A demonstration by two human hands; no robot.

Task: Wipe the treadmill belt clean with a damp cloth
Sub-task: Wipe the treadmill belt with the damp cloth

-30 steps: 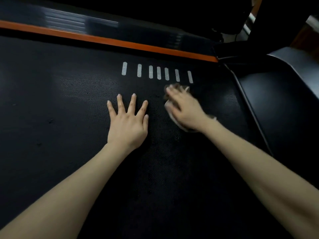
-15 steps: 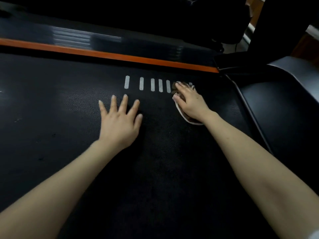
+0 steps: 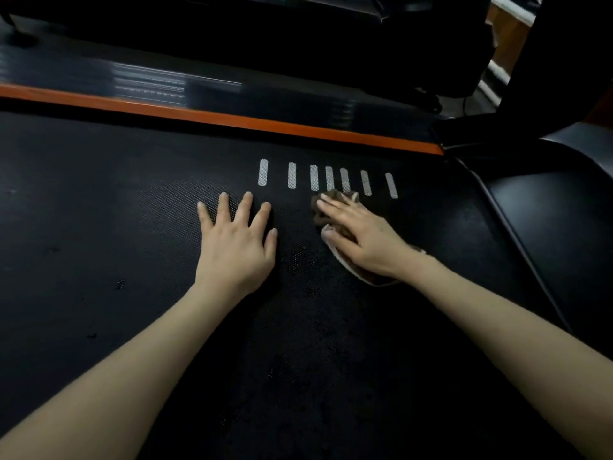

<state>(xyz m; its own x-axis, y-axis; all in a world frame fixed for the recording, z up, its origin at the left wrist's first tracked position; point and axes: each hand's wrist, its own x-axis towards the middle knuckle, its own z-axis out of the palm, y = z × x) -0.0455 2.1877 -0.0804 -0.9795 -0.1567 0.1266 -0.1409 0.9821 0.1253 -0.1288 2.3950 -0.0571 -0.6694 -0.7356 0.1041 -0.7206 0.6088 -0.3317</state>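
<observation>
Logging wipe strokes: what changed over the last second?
The right hand, pressing the cloth, slid forward over the last two white bars, then drew back toward the person; all seven bars show again. The left hand stayed flat on the belt. Nothing was picked up or let go.

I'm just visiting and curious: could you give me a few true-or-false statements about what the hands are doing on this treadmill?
1. The right hand presses a brown cloth onto the belt. True.
2. The left hand holds a spray bottle. False: it lies flat and spread on the belt, holding nothing.
3. The stripe along the belt's far edge is blue. False: it is orange.
4. Seven pale marks sit in a row beyond both hands. True.
</observation>
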